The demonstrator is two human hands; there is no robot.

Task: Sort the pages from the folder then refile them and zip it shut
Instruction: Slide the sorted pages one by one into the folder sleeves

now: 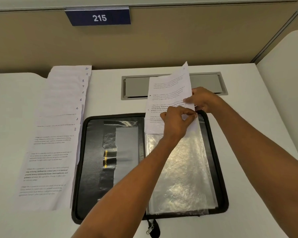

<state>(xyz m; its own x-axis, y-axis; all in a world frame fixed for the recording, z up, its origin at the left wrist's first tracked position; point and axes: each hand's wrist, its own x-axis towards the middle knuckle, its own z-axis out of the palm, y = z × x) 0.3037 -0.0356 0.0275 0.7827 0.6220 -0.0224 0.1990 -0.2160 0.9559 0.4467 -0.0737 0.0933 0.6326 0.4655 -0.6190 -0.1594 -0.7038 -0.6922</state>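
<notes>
Now: a page entering the sleeve

Right hand [203,100] pinches the page [169,90] by its right edge. Left hand [175,122] pinches the top edge of the clear sleeve [181,169] in the open folder [93,152]. The page stands tilted, lower end at the sleeve mouth. Likely faults: a corner snagging and creasing, or the mouth closing if the pinch slips. Numbered pages [58,134] lie fanned at left.
</notes>
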